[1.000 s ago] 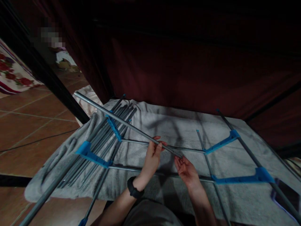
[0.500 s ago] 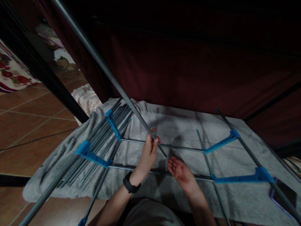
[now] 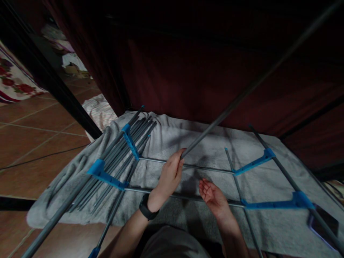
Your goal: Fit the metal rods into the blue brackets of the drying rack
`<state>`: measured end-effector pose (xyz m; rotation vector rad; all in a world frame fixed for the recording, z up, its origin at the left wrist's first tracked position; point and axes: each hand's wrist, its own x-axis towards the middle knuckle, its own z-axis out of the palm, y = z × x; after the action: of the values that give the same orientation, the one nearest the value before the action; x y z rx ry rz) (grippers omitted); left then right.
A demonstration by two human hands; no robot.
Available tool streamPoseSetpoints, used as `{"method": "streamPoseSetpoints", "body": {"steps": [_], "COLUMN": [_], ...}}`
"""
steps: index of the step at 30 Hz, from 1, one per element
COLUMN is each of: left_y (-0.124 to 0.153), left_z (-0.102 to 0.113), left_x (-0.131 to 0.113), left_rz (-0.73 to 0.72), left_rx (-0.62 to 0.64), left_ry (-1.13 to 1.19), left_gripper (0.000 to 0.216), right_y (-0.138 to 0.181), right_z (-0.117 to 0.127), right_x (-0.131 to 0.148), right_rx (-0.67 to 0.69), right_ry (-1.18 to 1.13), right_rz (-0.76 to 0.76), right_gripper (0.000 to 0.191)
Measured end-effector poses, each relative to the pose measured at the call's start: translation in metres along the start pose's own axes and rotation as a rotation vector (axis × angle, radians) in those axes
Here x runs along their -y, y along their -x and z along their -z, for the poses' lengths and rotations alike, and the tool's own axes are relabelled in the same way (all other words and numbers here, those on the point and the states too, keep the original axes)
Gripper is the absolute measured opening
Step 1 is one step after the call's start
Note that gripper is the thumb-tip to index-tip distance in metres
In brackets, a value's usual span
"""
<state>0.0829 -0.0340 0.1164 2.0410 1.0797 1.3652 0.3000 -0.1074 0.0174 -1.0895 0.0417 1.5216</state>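
Note:
My left hand (image 3: 168,175), with a dark band on the wrist, is closed round the lower end of a long grey metal tube (image 3: 231,105). The tube slants up to the right and leaves the view at the top corner. My right hand (image 3: 213,195) is palm up with fingers loosely curled and apart, holding nothing. Beneath both hands lies a frame of grey tubes (image 3: 199,167), joined by blue plastic brackets at the left (image 3: 106,175) and right (image 3: 278,204).
Several loose grey tubes (image 3: 120,157) lie at the left of the grey blanket (image 3: 193,138). A phone (image 3: 324,224) rests at the right under a frame tube. A dark post (image 3: 67,96) stands at left, and a dark red curtain (image 3: 188,79) hangs behind.
The held tube has swung from slanting up-left to slanting up-right, and my left hand has turned with it. My right hand has shifted slightly right, away from the tube's end.

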Motion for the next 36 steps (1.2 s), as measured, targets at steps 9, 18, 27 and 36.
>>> {"method": "streamPoseSetpoints", "body": {"steps": [9, 18, 27, 36], "left_y": [0.013, 0.036, 0.057, 0.067], "left_z": [-0.004, -0.002, 0.000, 0.006], "left_x": [0.017, 0.041, 0.066, 0.078], "left_rz": [0.009, 0.060, 0.124, 0.148], "left_rx": [0.080, 0.179, 0.263, 0.348], "left_ry": [-0.115, -0.295, -0.420, -0.492], "left_gripper": [0.036, 0.043, 0.050, 0.050], "right_y": [0.002, -0.003, 0.002, 0.001], "right_z": [-0.003, 0.003, 0.000, 0.000], "right_x": [0.006, 0.016, 0.021, 0.026], "right_rx": [-0.026, -0.035, 0.012, -0.003], "right_ry": [0.001, 0.066, 0.173, 0.158], "right_rz": [0.007, 0.064, 0.195, 0.266], "right_gripper": [0.018, 0.019, 0.033, 0.037]}}
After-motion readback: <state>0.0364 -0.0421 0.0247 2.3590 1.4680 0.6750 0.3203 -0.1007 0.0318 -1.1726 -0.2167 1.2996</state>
